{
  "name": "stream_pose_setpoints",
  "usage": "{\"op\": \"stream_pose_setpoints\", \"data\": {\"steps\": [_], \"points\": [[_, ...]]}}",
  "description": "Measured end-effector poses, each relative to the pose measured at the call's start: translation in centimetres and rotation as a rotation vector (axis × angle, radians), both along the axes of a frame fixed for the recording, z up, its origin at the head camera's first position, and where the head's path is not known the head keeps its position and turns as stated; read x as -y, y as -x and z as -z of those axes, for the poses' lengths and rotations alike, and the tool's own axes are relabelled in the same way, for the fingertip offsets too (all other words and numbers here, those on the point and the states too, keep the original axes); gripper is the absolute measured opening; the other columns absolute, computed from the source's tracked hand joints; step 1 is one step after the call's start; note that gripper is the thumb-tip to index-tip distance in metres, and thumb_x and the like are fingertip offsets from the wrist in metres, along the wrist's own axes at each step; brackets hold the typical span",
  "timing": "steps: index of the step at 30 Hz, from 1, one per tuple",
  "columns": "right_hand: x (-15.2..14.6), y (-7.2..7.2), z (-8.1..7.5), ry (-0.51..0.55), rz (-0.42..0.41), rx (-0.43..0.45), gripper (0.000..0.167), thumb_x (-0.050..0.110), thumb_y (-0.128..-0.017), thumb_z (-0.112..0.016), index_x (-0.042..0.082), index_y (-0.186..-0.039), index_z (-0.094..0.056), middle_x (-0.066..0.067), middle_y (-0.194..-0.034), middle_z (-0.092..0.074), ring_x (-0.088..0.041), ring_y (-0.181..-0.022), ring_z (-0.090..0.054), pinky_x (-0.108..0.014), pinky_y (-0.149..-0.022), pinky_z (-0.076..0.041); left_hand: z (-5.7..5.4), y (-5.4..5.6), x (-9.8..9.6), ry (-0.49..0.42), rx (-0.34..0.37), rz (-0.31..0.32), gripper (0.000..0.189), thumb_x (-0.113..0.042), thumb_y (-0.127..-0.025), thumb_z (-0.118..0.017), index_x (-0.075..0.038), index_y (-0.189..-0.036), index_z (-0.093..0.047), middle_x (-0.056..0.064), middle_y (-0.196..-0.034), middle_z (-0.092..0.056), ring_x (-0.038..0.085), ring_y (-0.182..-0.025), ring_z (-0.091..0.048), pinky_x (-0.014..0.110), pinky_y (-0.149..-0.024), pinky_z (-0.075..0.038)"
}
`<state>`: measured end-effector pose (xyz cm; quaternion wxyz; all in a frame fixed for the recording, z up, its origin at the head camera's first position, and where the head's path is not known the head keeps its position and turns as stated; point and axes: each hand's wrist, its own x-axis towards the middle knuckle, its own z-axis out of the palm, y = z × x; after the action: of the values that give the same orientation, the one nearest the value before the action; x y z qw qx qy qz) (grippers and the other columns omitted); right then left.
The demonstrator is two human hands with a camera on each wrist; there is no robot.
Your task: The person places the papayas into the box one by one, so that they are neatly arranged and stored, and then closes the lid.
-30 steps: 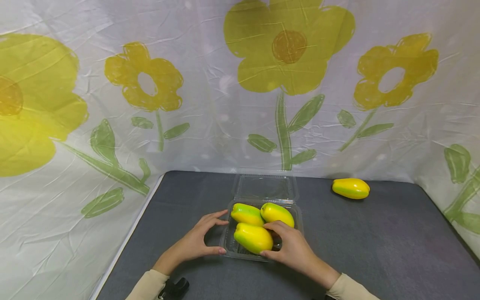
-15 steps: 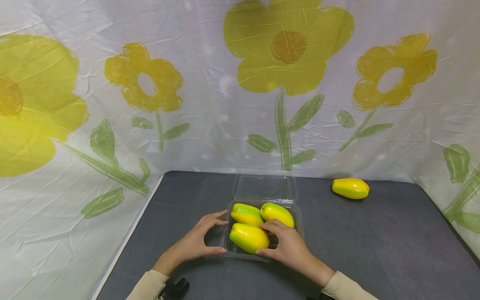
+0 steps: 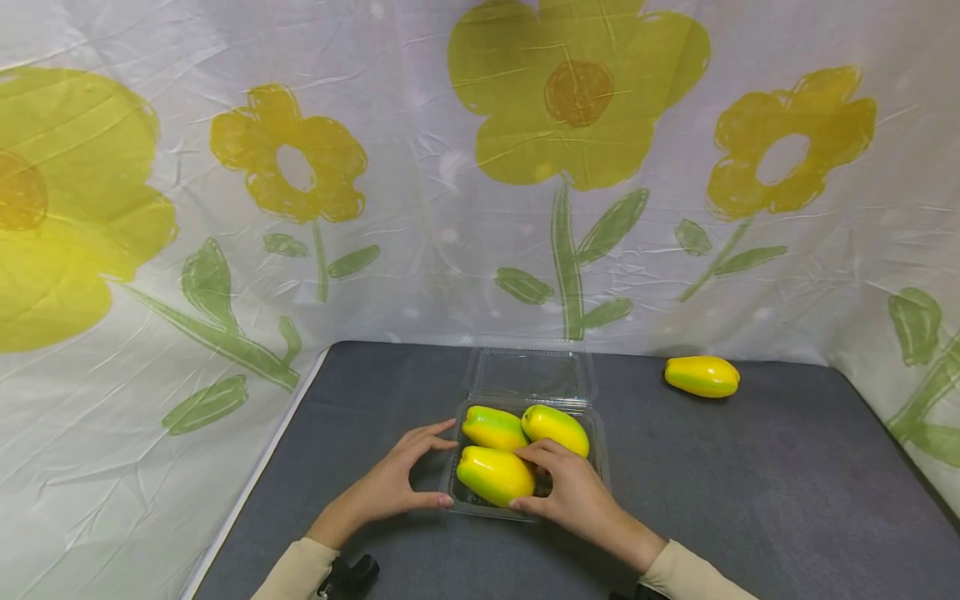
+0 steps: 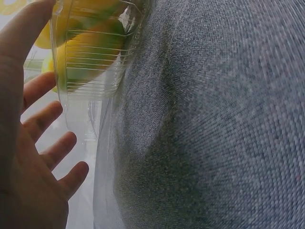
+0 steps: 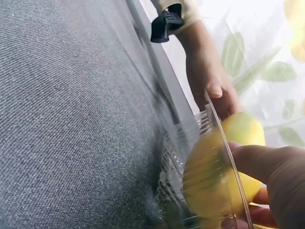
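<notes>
With clock directions taken from the middle of the clear plastic clamshell box (image 3: 491, 512) in the head view, the lid (image 3: 532, 372) lies folded back at 12 o'clock, and three yellow-green papayas sit in the tray. The front papaya (image 3: 491, 477) is at 8 o'clock, lying lengthwise and slightly tilted, its broad side up. The back-left papaya (image 3: 493, 427) is between 10 and 11 o'clock, and the back-right papaya (image 3: 557, 428) between 1 and 2.

The right hand (image 3: 573, 490) comes in from 4 o'clock. Its grip is partly closed round the right end of the front papaya, thumb on the near side and fingers on the far side; the right wrist view shows the thumb against the fruit. The left hand (image 3: 393, 482) is at 9 o'clock, beside the box, its grip wide, with thumb and fingers spread in a C along the left rim. In the left wrist view its thumb meets the rim, while the other fingers are loosely spread.

A lone papaya (image 3: 702, 377) rests on the dark grey table (image 3: 712, 483) at 2 o'clock, well apart from the box. Behind stands a white cloth backdrop (image 3: 427, 275) printed with yellow flowers. Both sleeves (image 3: 296, 571) are cream.
</notes>
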<state>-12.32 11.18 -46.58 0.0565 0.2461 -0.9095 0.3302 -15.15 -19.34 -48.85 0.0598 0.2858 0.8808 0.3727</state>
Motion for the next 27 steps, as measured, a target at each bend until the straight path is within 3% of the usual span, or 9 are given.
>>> {"op": "stream_pose_setpoints", "data": {"steps": [18,27], "points": [[0.28,0.60,0.16,0.003,-0.068,0.043,0.060,0.037,-0.072,-0.088,0.013,-0.123,-0.069,0.003,-0.104,-0.063,-0.006,-0.075,-0.058,-0.016,-0.064,-0.049,-0.03,0.01,-0.02,0.005,0.011,-0.006,0.072,-0.058,-0.076,-0.078,-0.035,-0.138,-0.052,-0.006,-0.164,-0.028,0.030,-0.151,-0.024,0.067,-0.113,-0.030],[0.44,0.67,0.05,-0.016,-0.089,0.078,0.060,0.037,-0.076,-0.085,0.014,-0.128,-0.067,0.005,-0.108,-0.062,-0.009,-0.079,-0.062,-0.017,-0.068,-0.051,-0.11,-0.05,-0.03,0.007,0.019,-0.008,0.071,-0.059,-0.076,-0.078,-0.038,-0.138,-0.051,-0.008,-0.164,-0.027,0.029,-0.151,-0.024,0.068,-0.113,-0.031]]}}
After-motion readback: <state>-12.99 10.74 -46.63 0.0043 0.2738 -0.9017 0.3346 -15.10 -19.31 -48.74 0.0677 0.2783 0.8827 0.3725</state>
